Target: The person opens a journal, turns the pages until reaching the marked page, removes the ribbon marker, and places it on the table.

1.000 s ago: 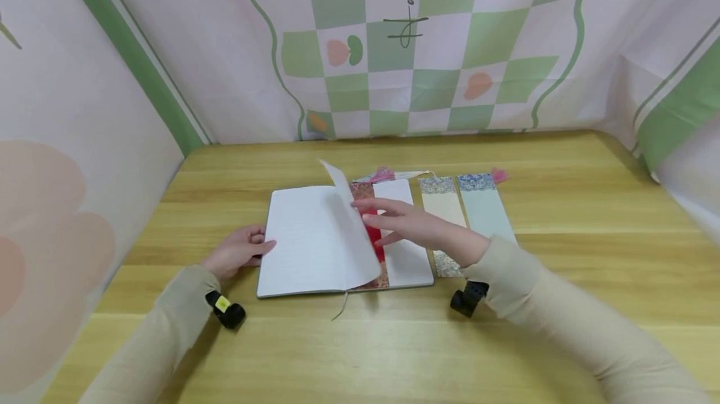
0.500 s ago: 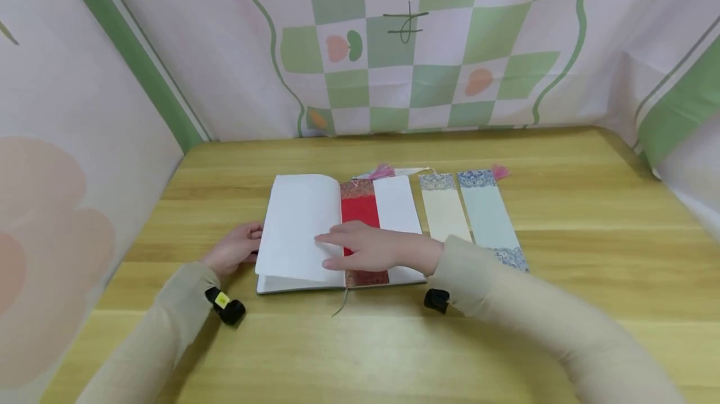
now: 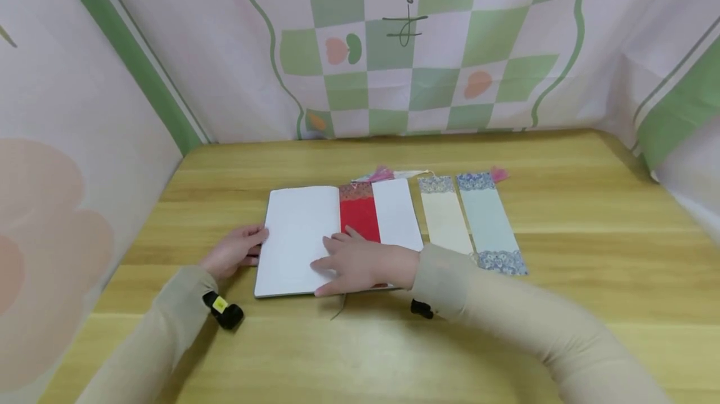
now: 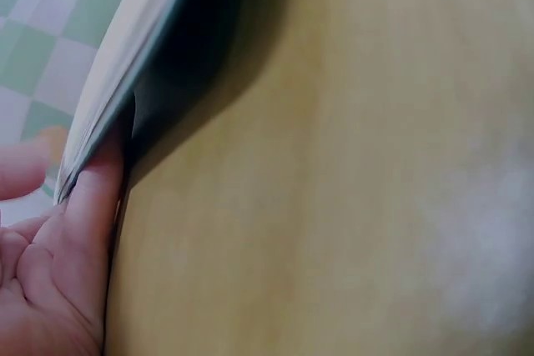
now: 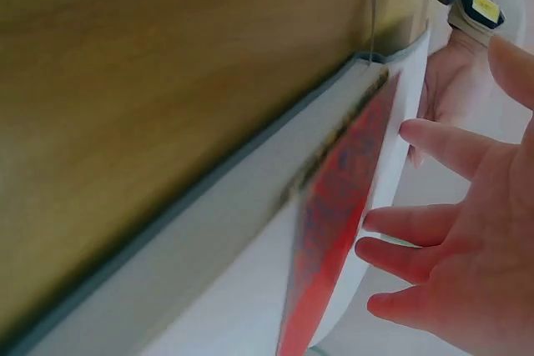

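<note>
An open notebook (image 3: pixel 298 219) lies on the table with blank white pages showing. Along its inner fold, on the right page, rests a red bookmark (image 3: pixel 360 213) with patterned ends. My left hand (image 3: pixel 233 252) holds the notebook's left edge; in the left wrist view its fingers (image 4: pixel 93 189) reach beneath the dark cover. Over the lower middle of the notebook, my right hand (image 3: pixel 360 264) spreads its fingers across the left page and covers the bookmark's lower part. In the right wrist view those spread fingers (image 5: pixel 409 224) hold nothing.
Right of the notebook lie a cream bookmark (image 3: pixel 447 213) and a pale blue bookmark (image 3: pixel 488 219), both with blue patterned ends. A pink tassel (image 3: pixel 381 174) lies behind the notebook. A thin ribbon (image 3: pixel 337 310) trails from its front edge. A patterned curtain (image 3: pixel 388 88) hangs behind the table.
The raised page has turned over to the left and now lies flat, uncovering the red bookmark. My right hand has moved left and toward the front; my left hand stays at the edge.
</note>
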`<state>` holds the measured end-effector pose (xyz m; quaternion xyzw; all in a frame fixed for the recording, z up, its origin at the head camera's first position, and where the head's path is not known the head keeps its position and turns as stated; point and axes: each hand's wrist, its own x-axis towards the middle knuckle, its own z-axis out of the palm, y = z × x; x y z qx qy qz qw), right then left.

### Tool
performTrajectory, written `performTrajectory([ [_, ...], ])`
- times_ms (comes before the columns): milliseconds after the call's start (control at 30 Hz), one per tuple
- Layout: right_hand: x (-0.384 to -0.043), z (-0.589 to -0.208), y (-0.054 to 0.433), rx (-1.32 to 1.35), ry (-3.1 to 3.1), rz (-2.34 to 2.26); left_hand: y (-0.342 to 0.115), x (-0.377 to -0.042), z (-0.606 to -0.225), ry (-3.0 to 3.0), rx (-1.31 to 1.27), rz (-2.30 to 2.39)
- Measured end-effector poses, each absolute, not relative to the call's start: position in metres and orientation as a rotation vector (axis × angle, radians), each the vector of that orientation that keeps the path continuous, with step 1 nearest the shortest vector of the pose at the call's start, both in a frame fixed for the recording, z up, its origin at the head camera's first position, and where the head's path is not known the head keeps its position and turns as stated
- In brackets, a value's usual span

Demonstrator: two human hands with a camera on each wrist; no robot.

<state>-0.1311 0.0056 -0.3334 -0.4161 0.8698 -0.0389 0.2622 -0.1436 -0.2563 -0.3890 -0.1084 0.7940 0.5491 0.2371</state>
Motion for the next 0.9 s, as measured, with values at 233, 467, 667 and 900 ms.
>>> performTrajectory([
  [233,-0.126,-0.334,0.001,-1.142,2.361,-0.06,-0.257,-0.139,-0.388,2.245,-0.245,1.444],
  [467,-0.139,-0.334,0.007,-1.162,2.427,-0.244,-0.256,-0.138,-0.389,2.265,-0.276,1.413],
  [667,-0.163,-0.325,0.026,-0.917,2.556,-0.701,-0.255,-0.14,-0.387,2.274,-0.279,1.389],
  [900,-0.196,-0.329,0.051,-0.613,2.533,-0.917,-0.253,-0.141,-0.386,2.263,-0.3,1.386],
])
